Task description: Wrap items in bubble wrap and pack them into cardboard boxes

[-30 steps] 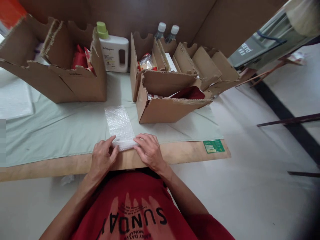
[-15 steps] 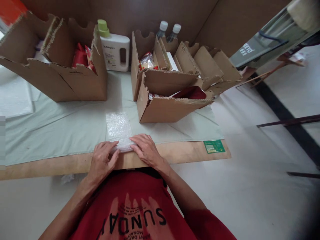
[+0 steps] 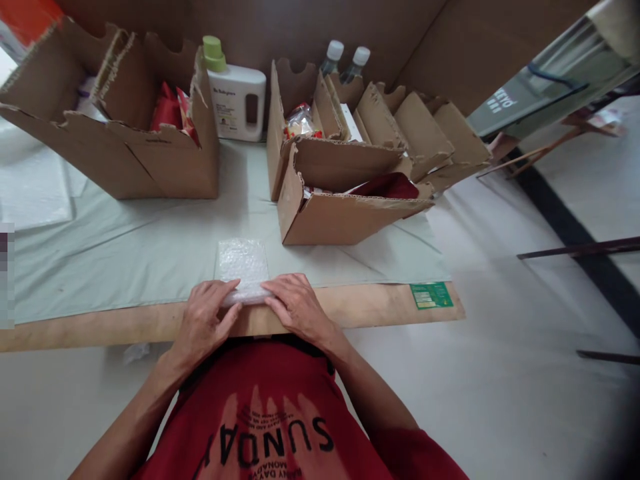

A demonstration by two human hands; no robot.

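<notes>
A piece of clear bubble wrap lies at the table's front edge, its near end rolled or folded into a thicker band. My left hand grips the left end of that band, thumb below and fingers on top. At the right end my right hand holds it the same way, fingers curled over and thumb underneath. The flat part of the wrap stretches away from me on the pale green cloth. Whether anything lies inside the roll cannot be seen.
Cardboard bins with red packets stand at the back left, beside a white bottle with a green cap. More cardboard bins stand to the right, with two capped bottles behind. Bubble wrap sheets lie at far left.
The flat stretch of bubble wrap has become shorter as its near end is rolled up. Both hands stay at its ends, and the whole view has shifted slightly.
</notes>
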